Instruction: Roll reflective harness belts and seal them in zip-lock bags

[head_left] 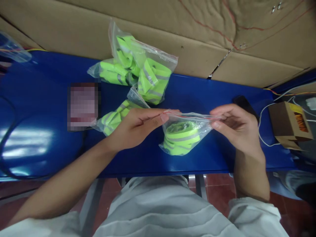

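Observation:
A clear zip-lock bag (182, 140) with a red strip along its top edge hangs between both hands, over the front of the blue table. Inside it lies a coiled neon-yellow band with grey stripes. My left hand (137, 126) pinches the left end of the zip edge between thumb and fingers. At the right end, my right hand (238, 126) grips the same edge, thumb below and fingers curled above. Just behind my left hand lies another bagged yellow band (118, 115), partly hidden by that hand.
Several filled bags of yellow bands (150, 77) are heaped at the back against the cardboard wall (195, 56). A blurred-out rectangular item (83, 107) lies left on the blue table (197, 92). A dark object (244, 104), an open cardboard box (287, 120) and white cables are at the right.

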The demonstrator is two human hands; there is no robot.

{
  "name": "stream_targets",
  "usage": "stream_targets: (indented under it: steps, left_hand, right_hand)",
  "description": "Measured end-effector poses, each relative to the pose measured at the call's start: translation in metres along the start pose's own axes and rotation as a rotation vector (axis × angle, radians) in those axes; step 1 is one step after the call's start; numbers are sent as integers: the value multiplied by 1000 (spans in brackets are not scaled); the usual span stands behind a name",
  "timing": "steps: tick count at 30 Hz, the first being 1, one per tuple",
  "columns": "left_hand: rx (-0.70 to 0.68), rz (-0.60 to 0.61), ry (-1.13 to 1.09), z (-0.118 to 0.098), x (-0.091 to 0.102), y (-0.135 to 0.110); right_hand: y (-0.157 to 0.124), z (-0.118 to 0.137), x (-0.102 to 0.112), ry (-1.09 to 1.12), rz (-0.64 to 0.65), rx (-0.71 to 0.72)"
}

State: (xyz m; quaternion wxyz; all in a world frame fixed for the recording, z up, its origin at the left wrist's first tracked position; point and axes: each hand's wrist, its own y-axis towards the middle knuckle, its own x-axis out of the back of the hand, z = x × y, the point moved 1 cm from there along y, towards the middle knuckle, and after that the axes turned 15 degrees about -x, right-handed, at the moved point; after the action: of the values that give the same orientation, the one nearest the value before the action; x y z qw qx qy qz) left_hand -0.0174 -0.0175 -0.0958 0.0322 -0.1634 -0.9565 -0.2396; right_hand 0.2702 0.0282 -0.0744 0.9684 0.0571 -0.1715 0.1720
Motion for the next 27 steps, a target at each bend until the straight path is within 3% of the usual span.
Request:
stream_targets:
  steps: [2,5,8,10,14,16,22,27]
  left_hand:
    - [26,-31,42,3,-1,-1]
    - [51,-223,50,8,-6,-2]
    - [-75,-342,-2,10,-7,-2]
    - [-170,-276,70,7,-3,0]
    - [-318,76,362,-10,12,2]
    - [-350,196,448,-16,19,2]
    - [-307,393,510,-26,27,-5]
    - [-307,467,450,-36,28,-9]
  right_hand:
    - [2,-3,0,-31,-7,-12]
    - [4,-7,0,-65,-48,-5]
    - [6,-11,-1,-89,-68,17]
    - [6,-12,-3,-86,-78,39]
    - [4,-13,-9,-66,-71,103]
    - [2,-14,-13,-66,-55,153]
    - [-3,-13,-21,-63,-12,243]
    - [-10,-9,-24,37,29,197]
